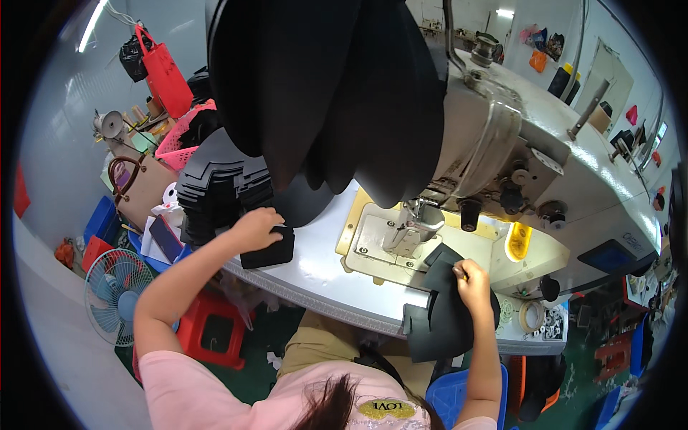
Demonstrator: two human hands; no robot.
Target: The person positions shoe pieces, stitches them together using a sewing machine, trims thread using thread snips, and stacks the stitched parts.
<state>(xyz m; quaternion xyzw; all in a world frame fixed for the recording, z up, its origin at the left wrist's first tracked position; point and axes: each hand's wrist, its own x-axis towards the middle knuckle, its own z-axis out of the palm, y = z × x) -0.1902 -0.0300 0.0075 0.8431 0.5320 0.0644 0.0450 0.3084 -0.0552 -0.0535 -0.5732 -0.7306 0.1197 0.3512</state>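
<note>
My left hand (256,229) reaches out to the left, thumb and fingers apart, over a small stack of black pieces (269,252) at the table edge. Just behind it rises a tall pile of notched black pieces (215,190). With bent fingers, my right hand (474,285) grips a flat black cut piece (453,315) with slits, which hangs over the table's front edge. A small yellowish bit shows at those fingers, too small to name. The piece's upper end lies beside the post of the sewing machine (412,233). Large black panels (315,93) hang in front and hide part of the machine.
The machine's head (552,158) fills the right side. A tape roll (532,316) and small white parts (552,324) lie at the table's right end. On the left are a pink basket (172,143), a fan (122,301) and a red stool (215,330).
</note>
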